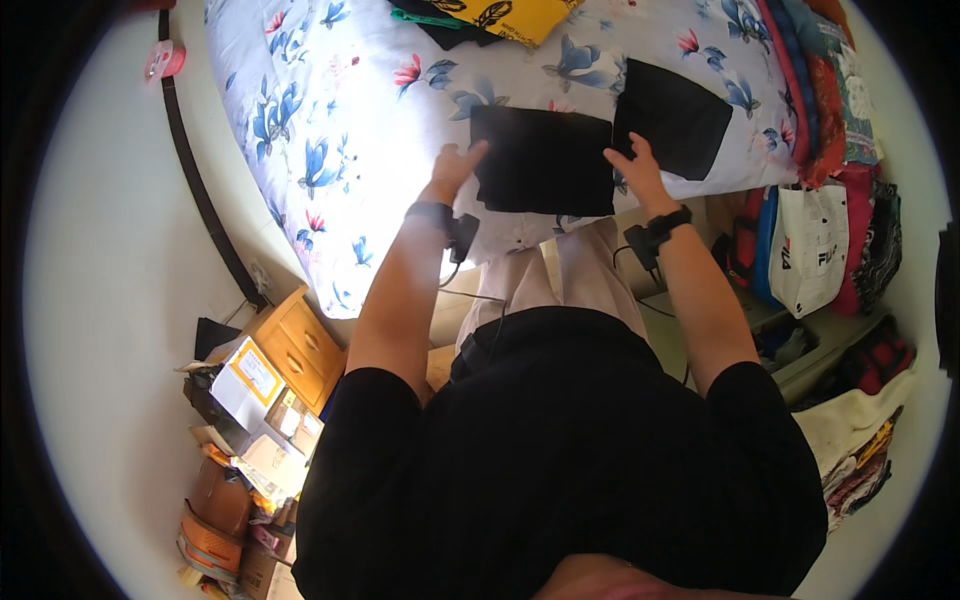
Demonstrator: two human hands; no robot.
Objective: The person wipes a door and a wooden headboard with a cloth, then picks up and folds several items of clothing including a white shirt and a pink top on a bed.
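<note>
A folded black cloth (pixel 546 161) lies flat near the front edge of a bed with a floral sheet (pixel 352 90). My left hand (pixel 456 166) is at its left edge, thumb on or just beside the fabric, fingers apart. At the right edge my right hand (pixel 637 166) has thumb and forefinger spread; whether it touches the cloth cannot be told. Another folded black cloth (pixel 671 120) lies tilted just beyond my right hand, close beside the first. Yellow printed fabric (pixel 525 19) with black and green cloth lies at the far side.
Folded bedding (pixel 821 97) is piled at the bed's right end. Below it stand a white bag (pixel 810 247) and other bags. A wooden drawer cabinet (pixel 296 349) and boxes (pixel 247 382) stand at lower left, by the wall. Cables hang from both wrist devices.
</note>
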